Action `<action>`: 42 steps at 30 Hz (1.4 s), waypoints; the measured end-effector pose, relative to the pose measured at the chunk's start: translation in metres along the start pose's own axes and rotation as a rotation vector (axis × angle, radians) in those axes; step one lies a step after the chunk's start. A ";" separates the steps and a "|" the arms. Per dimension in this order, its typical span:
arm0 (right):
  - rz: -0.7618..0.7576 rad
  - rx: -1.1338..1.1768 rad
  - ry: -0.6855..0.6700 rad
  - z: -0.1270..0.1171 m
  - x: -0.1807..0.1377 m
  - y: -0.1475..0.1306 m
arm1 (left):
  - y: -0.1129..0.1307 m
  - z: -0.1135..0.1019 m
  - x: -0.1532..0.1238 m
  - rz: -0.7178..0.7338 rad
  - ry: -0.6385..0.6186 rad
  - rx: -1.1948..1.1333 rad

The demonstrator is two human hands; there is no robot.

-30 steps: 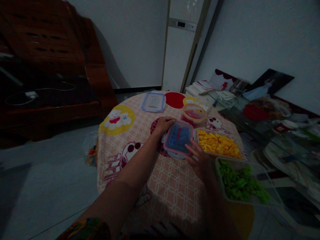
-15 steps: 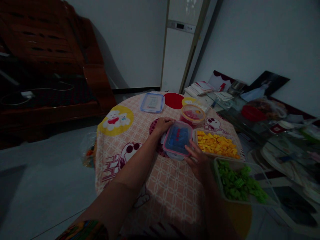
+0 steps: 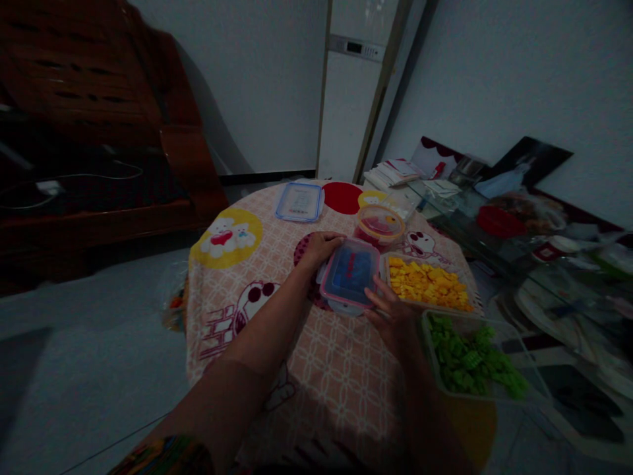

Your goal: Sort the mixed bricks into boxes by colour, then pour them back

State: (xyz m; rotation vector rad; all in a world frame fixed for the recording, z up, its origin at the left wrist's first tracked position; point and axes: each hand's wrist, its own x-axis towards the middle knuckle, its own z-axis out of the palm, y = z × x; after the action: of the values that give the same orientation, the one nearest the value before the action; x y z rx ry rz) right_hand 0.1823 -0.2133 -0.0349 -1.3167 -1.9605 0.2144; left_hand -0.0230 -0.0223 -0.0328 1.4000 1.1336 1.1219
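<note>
A plastic food container [image 3: 350, 274] with a pink-rimmed clear lid stands on the table, blue pieces showing inside. My left hand [image 3: 324, 248] grips its far left corner, fingertips on the lid's rim. At the near right corner, my right hand [image 3: 389, 313] grips the side with fingers slightly apart, fingertips resting on the lid. To the right lie an uncovered box of yellow pieces [image 3: 428, 284] and a clear box of green pieces [image 3: 472, 356]. Just behind the container sits a round tub [image 3: 380, 225] with an orange-rimmed lid and reddish contents.
A blue-rimmed lid [image 3: 299, 202] lies at the back of the round table, on a patterned tablecloth [image 3: 336, 369]. To the right, a cluttered glass table [image 3: 450, 214] holds papers, bags and a cup. A wooden bench [image 3: 182, 152] is at the left.
The view has shifted very slightly. Both hands stay on the pink-rimmed container, with hardly any movement.
</note>
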 end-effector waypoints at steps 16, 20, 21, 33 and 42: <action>0.035 -0.046 -0.014 0.008 -0.005 0.003 | -0.002 0.002 -0.001 -0.004 0.021 -0.003; 0.040 0.024 -0.014 0.007 -0.005 0.005 | -0.005 0.000 0.001 0.000 -0.001 -0.017; 0.042 0.040 -0.011 0.007 -0.005 0.006 | -0.005 -0.001 0.002 -0.006 -0.010 -0.022; 0.024 0.036 0.040 0.011 -0.006 0.002 | -0.005 -0.001 0.002 -0.043 -0.040 -0.062; 0.138 0.075 0.080 0.016 -0.006 -0.003 | -0.002 0.001 0.002 -0.060 -0.013 -0.100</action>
State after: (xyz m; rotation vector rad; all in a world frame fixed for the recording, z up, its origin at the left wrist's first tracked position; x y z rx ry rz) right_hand 0.1707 -0.2158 -0.0473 -1.3916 -1.7804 0.2945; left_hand -0.0224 -0.0204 -0.0348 1.2867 1.0891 1.1102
